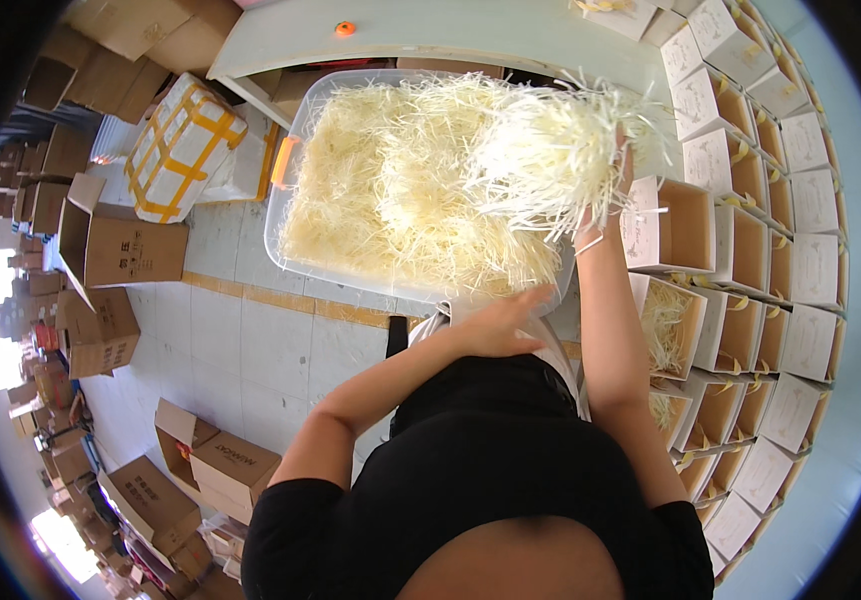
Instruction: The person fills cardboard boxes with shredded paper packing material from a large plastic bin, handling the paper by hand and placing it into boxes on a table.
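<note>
A large clear plastic tub (370, 279) with an orange latch stands before me, filled with cream shredded paper (400, 180). My right hand (614, 187) holds up a big clump of pale shredded paper (550, 150) over the tub's right side; the strands hide much of its fingers. My left hand (509, 322) is at the tub's near edge with its fingers apart and nothing in it. To the right stand rows of white gift boxes (667, 225) with open tops and yellow ribbons. Shredded paper lies in an open box (667, 322) near my right forearm.
A pale table (445, 30) stretches behind the tub, with a small orange object (345, 28) on it. Foam boxes with yellow tape (182, 150) stand at the left. Open cardboard cartons (137, 244) stand on the tiled floor (265, 337), with more stacked at the far left.
</note>
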Demonstrator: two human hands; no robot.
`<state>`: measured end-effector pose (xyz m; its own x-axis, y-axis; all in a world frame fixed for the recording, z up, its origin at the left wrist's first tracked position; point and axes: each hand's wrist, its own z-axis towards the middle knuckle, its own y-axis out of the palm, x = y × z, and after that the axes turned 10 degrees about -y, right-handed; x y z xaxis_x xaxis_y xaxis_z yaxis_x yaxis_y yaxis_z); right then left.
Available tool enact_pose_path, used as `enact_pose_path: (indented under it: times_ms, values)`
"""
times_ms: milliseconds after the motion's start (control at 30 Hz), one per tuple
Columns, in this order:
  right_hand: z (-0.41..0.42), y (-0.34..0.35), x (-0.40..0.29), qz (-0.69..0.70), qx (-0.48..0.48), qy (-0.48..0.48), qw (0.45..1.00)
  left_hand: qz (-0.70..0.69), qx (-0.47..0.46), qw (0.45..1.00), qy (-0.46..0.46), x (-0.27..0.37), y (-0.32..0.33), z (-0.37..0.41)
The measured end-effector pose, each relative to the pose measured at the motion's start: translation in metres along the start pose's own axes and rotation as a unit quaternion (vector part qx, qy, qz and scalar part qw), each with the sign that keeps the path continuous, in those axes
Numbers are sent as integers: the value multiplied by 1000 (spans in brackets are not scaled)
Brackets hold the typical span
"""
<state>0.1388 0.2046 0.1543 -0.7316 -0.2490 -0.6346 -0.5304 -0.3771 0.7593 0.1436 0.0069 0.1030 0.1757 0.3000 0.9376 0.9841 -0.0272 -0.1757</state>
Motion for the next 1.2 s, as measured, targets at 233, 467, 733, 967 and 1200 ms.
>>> enact_pose_path:
  times_ms: [233, 467, 733, 967, 1200]
  values:
    - [-32, -7, 5, 25, 12, 115, 993, -419, 33, 907, 33, 7, -23, 57]
    - [-57, -30, 29, -201, 60, 162, 964, -244, 301, 918, 84, 45, -67, 57]
    - [-66, -37, 28, -202, 33, 251, 946, 188, 312, 924, 113, 38, -95, 62]
    - [-81, -20, 17, -77, 86, 320, 940, 262, 247, 931, -59, 39, -75, 62]
    - [-72, -55, 45, 29, 115, 284, 951, 381, 288, 868, 140, 18, -48, 55]
